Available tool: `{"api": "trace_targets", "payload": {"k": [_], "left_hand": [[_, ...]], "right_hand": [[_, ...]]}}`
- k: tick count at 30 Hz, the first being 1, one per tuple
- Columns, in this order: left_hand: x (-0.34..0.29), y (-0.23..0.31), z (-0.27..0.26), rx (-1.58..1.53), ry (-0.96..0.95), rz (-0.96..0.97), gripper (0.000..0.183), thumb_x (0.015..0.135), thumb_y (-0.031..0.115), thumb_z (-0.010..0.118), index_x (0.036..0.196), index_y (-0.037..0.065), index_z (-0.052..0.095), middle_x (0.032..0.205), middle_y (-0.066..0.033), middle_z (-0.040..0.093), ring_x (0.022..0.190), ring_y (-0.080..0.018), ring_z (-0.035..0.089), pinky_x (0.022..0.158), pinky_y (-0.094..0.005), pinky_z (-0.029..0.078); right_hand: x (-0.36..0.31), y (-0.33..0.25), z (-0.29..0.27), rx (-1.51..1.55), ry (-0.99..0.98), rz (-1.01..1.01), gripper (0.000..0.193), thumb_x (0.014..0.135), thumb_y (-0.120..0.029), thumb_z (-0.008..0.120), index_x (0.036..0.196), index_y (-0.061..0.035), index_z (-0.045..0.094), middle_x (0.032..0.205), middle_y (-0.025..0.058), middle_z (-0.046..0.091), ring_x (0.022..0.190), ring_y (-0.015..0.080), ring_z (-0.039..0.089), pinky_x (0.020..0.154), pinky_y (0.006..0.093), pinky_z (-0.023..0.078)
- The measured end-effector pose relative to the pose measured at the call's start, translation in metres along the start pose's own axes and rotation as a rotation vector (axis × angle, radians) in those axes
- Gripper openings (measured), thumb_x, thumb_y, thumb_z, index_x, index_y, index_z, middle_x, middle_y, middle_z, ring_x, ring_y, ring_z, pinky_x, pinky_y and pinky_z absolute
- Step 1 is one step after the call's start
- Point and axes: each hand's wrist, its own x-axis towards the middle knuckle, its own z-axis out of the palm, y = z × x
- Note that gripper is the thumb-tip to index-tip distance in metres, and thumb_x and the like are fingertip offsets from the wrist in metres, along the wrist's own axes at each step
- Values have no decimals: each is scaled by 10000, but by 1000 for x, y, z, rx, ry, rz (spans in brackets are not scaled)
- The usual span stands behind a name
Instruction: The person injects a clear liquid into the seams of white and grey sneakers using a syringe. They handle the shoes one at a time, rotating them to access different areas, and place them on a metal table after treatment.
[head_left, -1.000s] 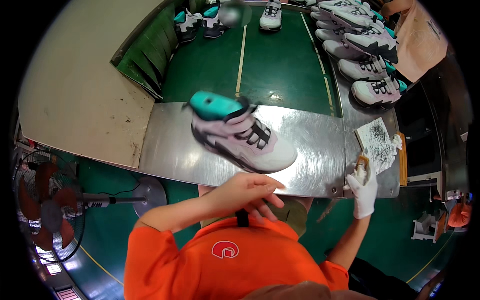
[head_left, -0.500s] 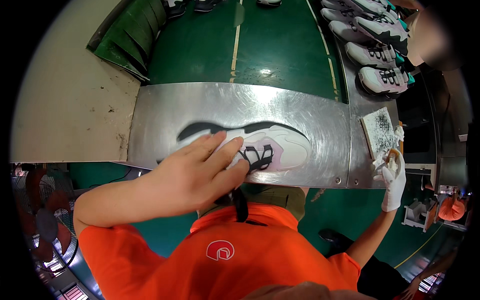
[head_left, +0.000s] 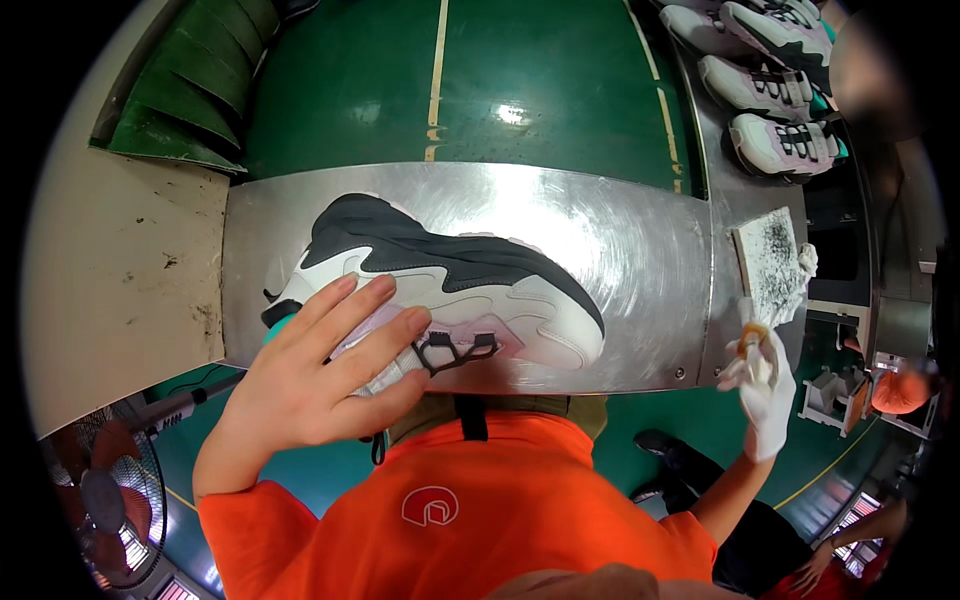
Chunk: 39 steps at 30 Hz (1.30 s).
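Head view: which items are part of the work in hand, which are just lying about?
In use:
- white, black and pink sneaker lying sole-side toward the camera on the metal bench plate
- bare left hand pressing on it
- white-gloved right hand holding a small brush
- speckled grey pad

Lying about:
- row of finished sneakers
- red fan

Row of sneakers (head_left: 780,90) far right on green belt (head_left: 540,80); fan (head_left: 105,500) lower left.

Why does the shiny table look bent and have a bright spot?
In the head view, the fisheye lens curves the metal table's straight edges; its brushed surface reflects overhead light as pale glare near the sneaker; the left hand looks oversized, being close to the camera.
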Motion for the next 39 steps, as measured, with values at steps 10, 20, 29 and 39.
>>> {"api": "trace_targets", "payload": {"k": [10, 20, 29, 39], "left_hand": [[6, -3, 2, -18, 43, -32, 133, 696, 151, 759, 792, 195, 679, 1174, -60, 644, 1094, -323, 609, 939, -448, 510], [2, -1, 3, -79, 51, -69, 209, 616, 130, 786, 791, 201, 697, 1170, -88, 648, 1146, -369, 590, 941, -490, 507], [2, 2, 2, -39, 35, -61, 193, 644, 144, 779, 807, 210, 699, 1172, -73, 644, 1140, -351, 591, 937, -479, 509], [-1, 17, 3, 46, -14, -101, 178, 688, 148, 755, 848, 186, 687, 1215, -113, 632, 1140, -364, 592, 896, -469, 530]], "right_hand": [[4, -40, 72, 716, -928, -85, 916, 685, -554, 745, 1247, 82, 400, 871, 306, 600, 615, 369, 649, 501, 428, 552], [10, -47, 86, 658, -953, -114, 879, 715, -517, 732, 1240, 101, 393, 855, 312, 594, 598, 397, 632, 483, 463, 546], [6, -57, 78, 581, -864, -75, 854, 727, -508, 745, 1163, 167, 456, 806, 330, 588, 591, 400, 632, 451, 447, 544], [6, -30, 59, 596, -824, -154, 798, 767, -502, 734, 1141, 153, 472, 788, 302, 579, 563, 376, 632, 432, 412, 525]]}}
